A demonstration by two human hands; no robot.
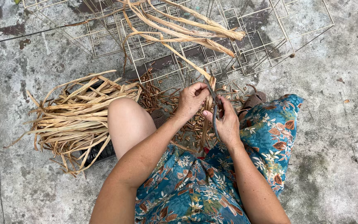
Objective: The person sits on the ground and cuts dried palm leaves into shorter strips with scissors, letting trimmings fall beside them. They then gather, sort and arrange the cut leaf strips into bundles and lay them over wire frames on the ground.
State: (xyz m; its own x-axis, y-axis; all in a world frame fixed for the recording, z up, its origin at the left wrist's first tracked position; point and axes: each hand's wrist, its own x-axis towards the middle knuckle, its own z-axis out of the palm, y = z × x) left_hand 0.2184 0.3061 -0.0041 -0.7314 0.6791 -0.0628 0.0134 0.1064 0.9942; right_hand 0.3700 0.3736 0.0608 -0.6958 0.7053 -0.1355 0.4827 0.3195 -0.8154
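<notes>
Outdoors, stained concrete floor (336, 137); L hand (191, 101) pinches dried strip (179, 54), R hand (227, 124) grips scissors (215, 108).

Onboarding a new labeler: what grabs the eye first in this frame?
Centre frame, the left hand pinches a bundle of dried leaf strips that fans up over a wire frame on the concrete, while the right hand works dark scissors at the pinch point. To the left lies a big pile of the same pale strips, beside the person's bare knee. The blue floral dress fills the lower centre.
</notes>
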